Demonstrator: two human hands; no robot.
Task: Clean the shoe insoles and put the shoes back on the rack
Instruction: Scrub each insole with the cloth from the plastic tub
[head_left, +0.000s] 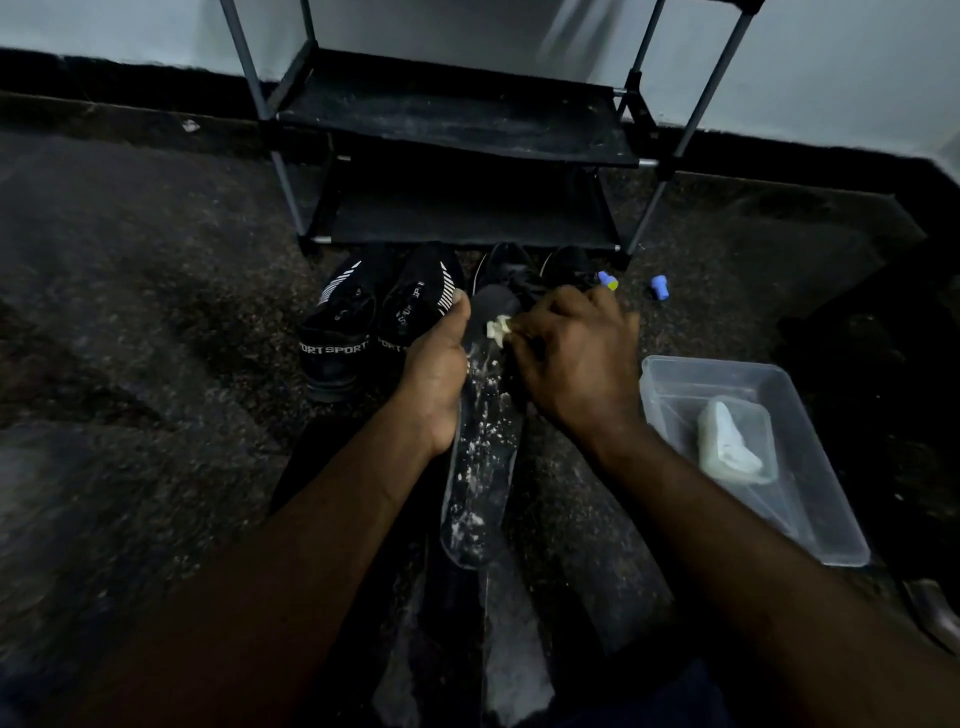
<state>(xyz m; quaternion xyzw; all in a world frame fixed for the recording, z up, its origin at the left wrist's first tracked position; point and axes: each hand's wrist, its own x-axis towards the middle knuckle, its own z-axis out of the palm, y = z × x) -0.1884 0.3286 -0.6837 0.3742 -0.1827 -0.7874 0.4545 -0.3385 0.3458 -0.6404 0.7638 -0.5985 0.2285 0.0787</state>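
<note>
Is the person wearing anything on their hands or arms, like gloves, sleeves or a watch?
No. The left hand and right hand are bare, with no gloves, and no ring or watch shows in this dim light. Both forearms are uncovered all the way to the picture's lower edge, so no sleeves are in view.

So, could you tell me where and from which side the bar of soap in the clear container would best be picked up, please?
Probably by its two long sides, coming straight down from above. The soap lies flat on the bottom of the clear container, whose walls block a sideways approach, while the open top leaves it free. The right hand is nearer but is now holding a pale wad against the insole.
</note>
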